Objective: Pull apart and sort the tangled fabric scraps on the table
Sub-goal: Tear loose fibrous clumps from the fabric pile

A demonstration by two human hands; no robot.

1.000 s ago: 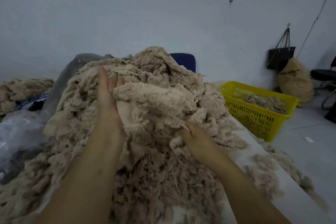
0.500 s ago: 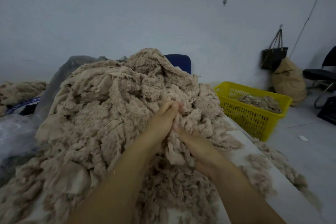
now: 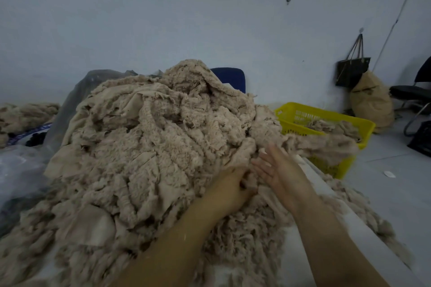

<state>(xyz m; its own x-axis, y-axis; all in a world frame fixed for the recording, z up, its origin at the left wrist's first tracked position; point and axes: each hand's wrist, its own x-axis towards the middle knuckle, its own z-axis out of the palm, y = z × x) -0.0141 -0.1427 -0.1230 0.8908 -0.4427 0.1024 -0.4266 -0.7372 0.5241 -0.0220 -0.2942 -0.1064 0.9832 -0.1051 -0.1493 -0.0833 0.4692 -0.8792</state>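
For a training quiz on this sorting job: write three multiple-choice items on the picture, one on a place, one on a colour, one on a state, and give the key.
1. Where does the yellow basket stand relative to the pile of scraps?
A. to its left
B. to its right
C. on top of it

2. What colour is the bag hanging on the wall?
A. black
B. red
C. white

3. How is the right hand?
A. clenched in a fist
B. out of view
C. open, fingers straight

Key:
1 B, the basket shows past the pile's right edge.
2 A, the bag is black, above a tan sack.
3 C, its fingers are spread straight, while the left hand grips scraps.
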